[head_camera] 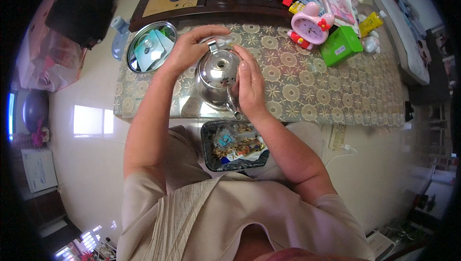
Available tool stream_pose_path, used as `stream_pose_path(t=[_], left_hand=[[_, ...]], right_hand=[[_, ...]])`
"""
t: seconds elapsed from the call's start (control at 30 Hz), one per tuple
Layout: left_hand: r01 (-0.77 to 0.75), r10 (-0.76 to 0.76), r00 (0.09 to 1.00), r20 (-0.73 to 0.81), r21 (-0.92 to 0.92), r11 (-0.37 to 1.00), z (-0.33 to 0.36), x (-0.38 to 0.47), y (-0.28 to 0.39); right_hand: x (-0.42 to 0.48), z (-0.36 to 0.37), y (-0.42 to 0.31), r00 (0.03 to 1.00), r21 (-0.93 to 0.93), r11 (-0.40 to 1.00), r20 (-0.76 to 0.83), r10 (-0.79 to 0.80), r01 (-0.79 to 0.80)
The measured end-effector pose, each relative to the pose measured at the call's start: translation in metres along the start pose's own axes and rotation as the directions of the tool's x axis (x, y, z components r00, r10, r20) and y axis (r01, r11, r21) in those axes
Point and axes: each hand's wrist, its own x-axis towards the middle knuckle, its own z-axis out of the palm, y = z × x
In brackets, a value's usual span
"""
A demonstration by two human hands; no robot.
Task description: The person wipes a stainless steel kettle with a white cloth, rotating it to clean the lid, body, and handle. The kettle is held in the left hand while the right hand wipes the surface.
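A shiny stainless-steel teapot (212,92) is at the table's near edge, its spout pointing towards me above a waste bin. Its lid is on, with a round knob in the middle and a metal clip at the back. My left hand (194,47) curves around the back of the teapot at the translucent handle (225,40), which it partly hides. Along the other side, my right hand (252,84) presses against the steel body, fingers reaching towards the back. Whether the teapot's base rests fully on the table cannot be seen.
The patterned tablecloth (288,81) covers the table. A round glass lid (149,47) lies left, a pink alarm clock (309,29) and green box (340,47) right. The full waste bin (212,165) stands between my knees. A power strip (337,137) is on the floor.
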Motion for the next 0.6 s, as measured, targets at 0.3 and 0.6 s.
stream_pose_path(t=[0.3, 0.6], left_hand=[[0.346, -0.339, 0.930, 0.140, -0.023, 0.938, -0.005, 0.017, 0.002], [0.450, -0.486, 0.866, -0.121, -0.236, 0.861, 0.015, 0.024, -0.054]], right_hand=[[0.001, 0.001, 0.000, 0.998, -0.010, 0.998, -0.017, -0.063, 0.063], [0.001, 0.001, 0.005, 0.999, -0.036, 0.998, -0.007, -0.051, 0.051]])
